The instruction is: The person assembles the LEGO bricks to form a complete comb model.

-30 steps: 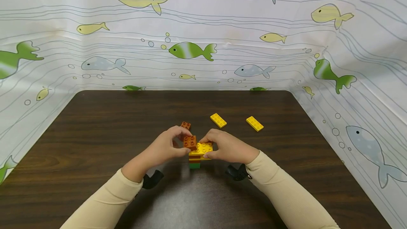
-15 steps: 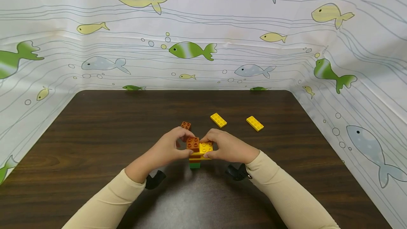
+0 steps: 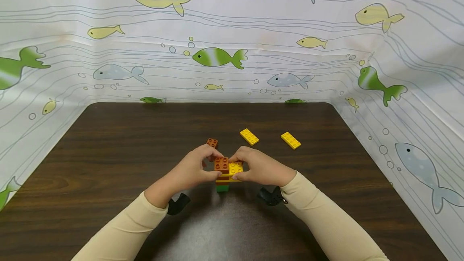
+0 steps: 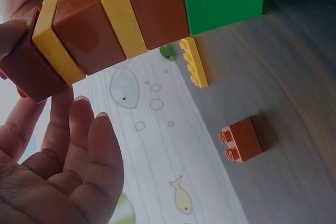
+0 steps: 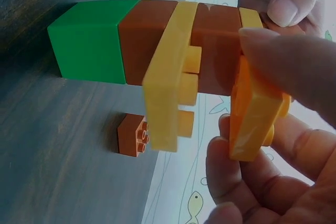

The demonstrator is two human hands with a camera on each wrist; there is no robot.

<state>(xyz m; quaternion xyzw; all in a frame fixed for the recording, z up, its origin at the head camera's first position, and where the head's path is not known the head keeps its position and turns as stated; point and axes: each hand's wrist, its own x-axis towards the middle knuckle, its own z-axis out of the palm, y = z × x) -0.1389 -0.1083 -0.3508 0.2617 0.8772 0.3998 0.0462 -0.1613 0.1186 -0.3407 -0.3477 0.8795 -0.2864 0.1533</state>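
A toy-brick tower stands in front of the person: a green brick at the base, then brown bricks alternating with yellow plates. My left hand pinches the top brown brick between thumb and fingers. That brick sits over the left end of the upper yellow plate, square with the tower in the head view. The plate's right end juts out, and my right hand pinches it by its edges. Below it, the lower yellow plate also sticks out, its studs bare.
Just behind the left hand lies a loose brown brick. Two loose yellow plates, one nearer the middle and another farther right, lie on the dark wooden table. A fish-patterned sheet rises behind the table and at both sides.
My left hand has brought the brown brick right and slightly down, from overhanging the tower's left side to lining up over the plate's left end. The right hand has kept its place.
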